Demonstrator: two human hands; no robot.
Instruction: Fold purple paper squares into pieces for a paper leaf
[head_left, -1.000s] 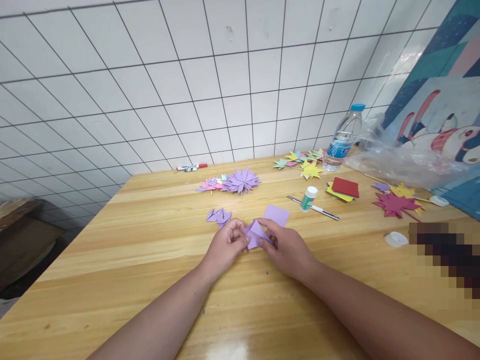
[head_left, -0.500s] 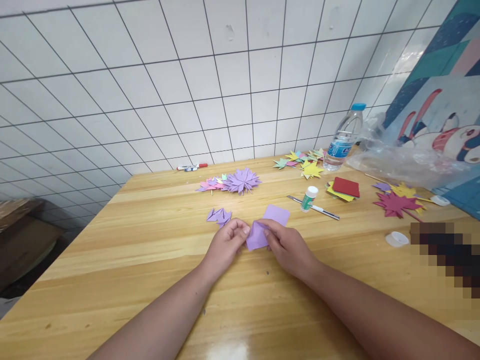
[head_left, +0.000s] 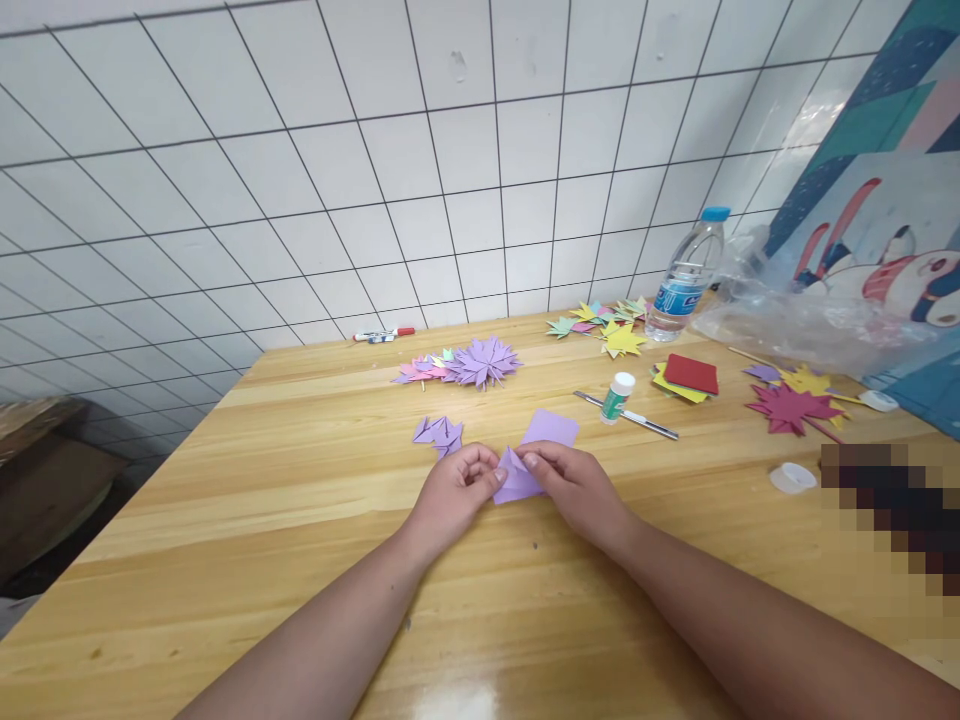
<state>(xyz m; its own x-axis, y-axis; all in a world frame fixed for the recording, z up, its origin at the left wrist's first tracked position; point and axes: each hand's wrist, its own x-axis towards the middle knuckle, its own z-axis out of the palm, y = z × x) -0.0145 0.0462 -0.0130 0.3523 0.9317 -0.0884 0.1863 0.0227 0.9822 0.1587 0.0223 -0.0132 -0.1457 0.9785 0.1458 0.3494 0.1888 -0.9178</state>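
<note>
Between my hands is a piece of purple paper (head_left: 516, 483), partly folded, with a peak standing at its top. My left hand (head_left: 463, 490) pinches its left edge between thumb and fingers. On the other side my right hand (head_left: 574, 485) grips the upper right part, thumb and index finger pressed on the fold. Behind the right hand lies a flat purple sheet (head_left: 553, 428), its lower part covered. Folded purple paper pieces (head_left: 439, 435) rest just beyond my left hand.
Beyond stand a glue stick (head_left: 617, 398) beside a craft knife (head_left: 651, 427), a paper stack (head_left: 691, 374) and a water bottle (head_left: 685, 280). A purple paper flower (head_left: 484, 362), markers (head_left: 382, 334), paper leaves (head_left: 622, 338), a maroon leaf (head_left: 795, 408) and a white cap (head_left: 793, 478) lie around.
The paper's top now shows a small peaked fold between my fingers. My left fingers have come slightly right onto the paper, and my right fingers have shifted on it.
</note>
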